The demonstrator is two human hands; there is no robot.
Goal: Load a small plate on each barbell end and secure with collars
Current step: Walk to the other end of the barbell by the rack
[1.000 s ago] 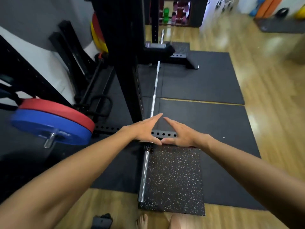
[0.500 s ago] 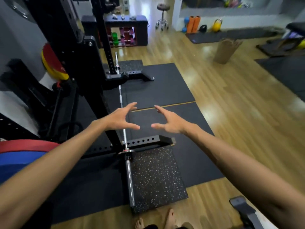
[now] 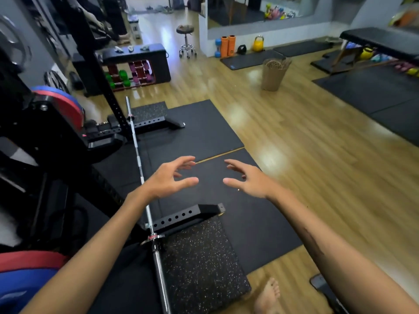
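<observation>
A bare steel barbell (image 3: 138, 158) lies on the black floor mats, running from the near speckled pad to the far rack foot. Its near sleeve (image 3: 160, 270) carries no plate or collar, and the far sleeve (image 3: 128, 104) looks bare too. My left hand (image 3: 169, 179) hovers just right of the bar's shaft, fingers spread and curled, holding nothing. My right hand (image 3: 248, 180) floats level with it further right, also open and empty. Red and blue plates (image 3: 25, 271) sit stored at the lower left, and another red and blue pair (image 3: 65, 105) hangs on the rack farther back.
The black power rack (image 3: 54, 137) fills the left side, its perforated foot (image 3: 188, 215) crossing the mat beside the speckled pad (image 3: 204, 259). My bare foot (image 3: 267, 295) stands on the wood floor. A dumbbell shelf (image 3: 136, 66), basket (image 3: 273, 73) and bench (image 3: 383, 41) stand farther off.
My hands have lifted off the bar area and parted, from touching with flat fingers to apart with curled fingers. My view has risen and swung right, showing more of the room.
</observation>
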